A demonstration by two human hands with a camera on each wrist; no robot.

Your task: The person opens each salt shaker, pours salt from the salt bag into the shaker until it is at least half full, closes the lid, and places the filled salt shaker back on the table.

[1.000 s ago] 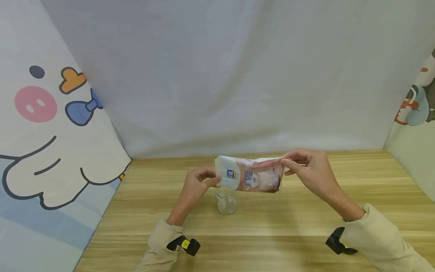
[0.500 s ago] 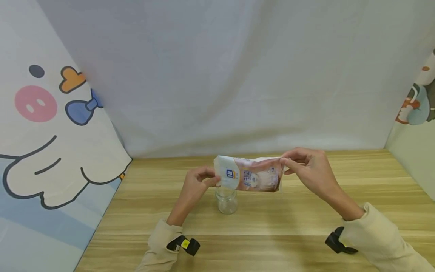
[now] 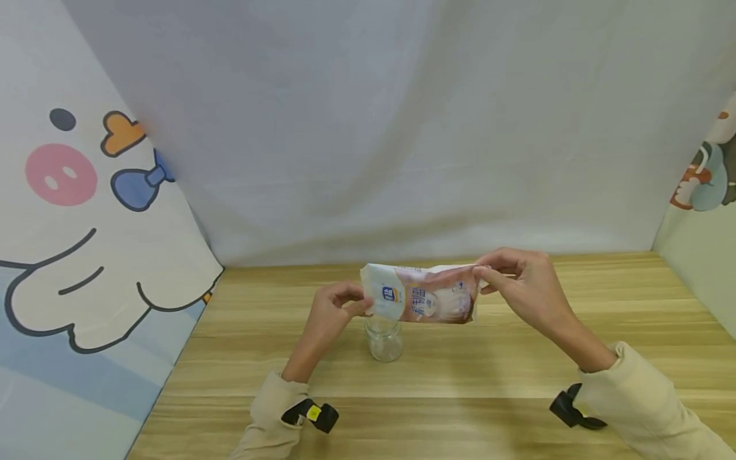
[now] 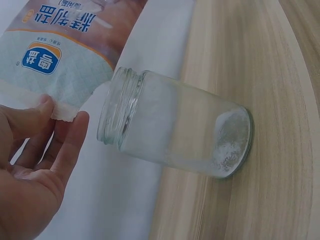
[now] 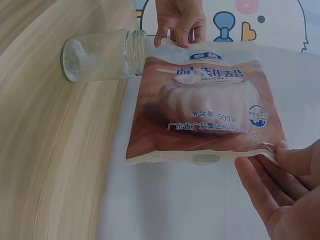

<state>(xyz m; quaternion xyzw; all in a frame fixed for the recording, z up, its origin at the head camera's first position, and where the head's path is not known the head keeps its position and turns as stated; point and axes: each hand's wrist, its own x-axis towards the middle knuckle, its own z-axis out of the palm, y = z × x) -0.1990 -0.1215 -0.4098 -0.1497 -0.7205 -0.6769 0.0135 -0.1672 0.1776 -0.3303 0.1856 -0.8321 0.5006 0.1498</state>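
A pink-brown and pale blue salt bag (image 3: 431, 297) is held up above the table, stretched sideways between both hands. My left hand (image 3: 338, 313) pinches its pale end between thumb and fingers; my right hand (image 3: 531, 291) grips a corner of the brown end, a little higher. Below the bag's left end stands an upright, lidless glass jar (image 3: 385, 348). One bag corner comes close to the jar's mouth in the left wrist view. White grains, apparently salt (image 4: 227, 152), lie at the jar's bottom. From the head, the bag covers the jar's mouth.
The wood-grain table (image 3: 425, 415) reaches back to a pale cloth wall (image 3: 437, 160). Cartoon-printed panels (image 3: 86, 268) close off the left side, and another printed panel (image 3: 704, 179) stands at right. Black wrist mounts (image 3: 313, 415) sit on both sleeves.
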